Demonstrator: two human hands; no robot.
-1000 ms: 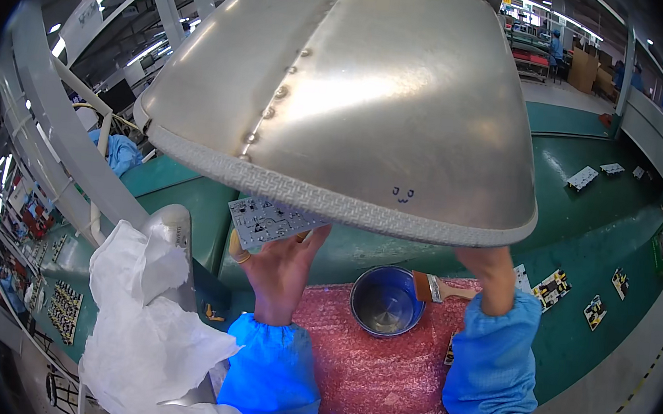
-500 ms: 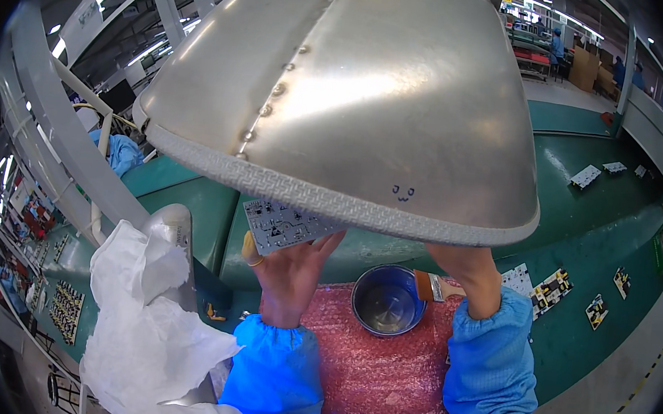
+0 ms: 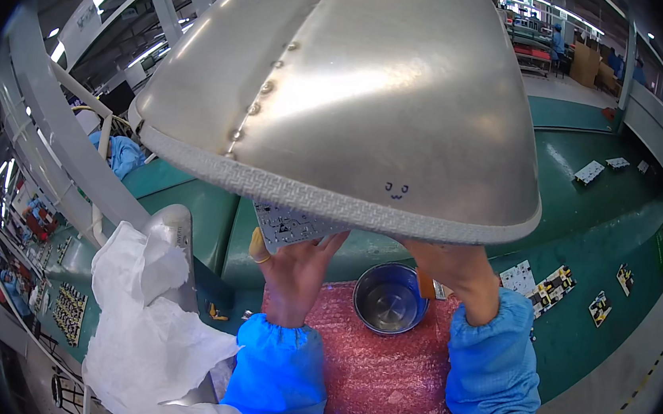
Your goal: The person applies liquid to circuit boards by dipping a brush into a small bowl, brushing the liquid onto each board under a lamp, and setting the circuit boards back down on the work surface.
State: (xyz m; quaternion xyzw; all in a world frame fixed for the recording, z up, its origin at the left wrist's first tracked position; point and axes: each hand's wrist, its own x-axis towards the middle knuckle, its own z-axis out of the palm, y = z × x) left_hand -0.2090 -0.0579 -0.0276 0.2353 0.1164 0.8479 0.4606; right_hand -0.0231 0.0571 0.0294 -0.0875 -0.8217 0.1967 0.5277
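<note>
A grey circuit board (image 3: 294, 226) rests in my left hand (image 3: 297, 272), the fingers behind and under it. The thumb wears a yellow finger cot. The board's far part is hidden beneath a large metal hood (image 3: 372, 115). My right hand (image 3: 457, 269) reaches under the hood's rim; only its wrist and back show, and its fingers are hidden. Below that wrist, a flat brush (image 3: 424, 285) with an orange-brown end lies at the right rim of a metal bowl (image 3: 361, 310) holding some clear liquid. Both forearms wear blue sleeves.
Pink bubble wrap (image 3: 378, 387) lies under the bowl on a green bench (image 3: 565, 182). Small circuit boards (image 3: 553, 292) are spread at right. White crumpled sheeting (image 3: 137, 324) hangs over a metal duct at left. Shelves and a person in blue (image 3: 557, 42) stand far back.
My right wrist has shifted slightly left under the hood. The circuit board has moved a little to the right. The brush shows at a slightly different angle by the bowl.
</note>
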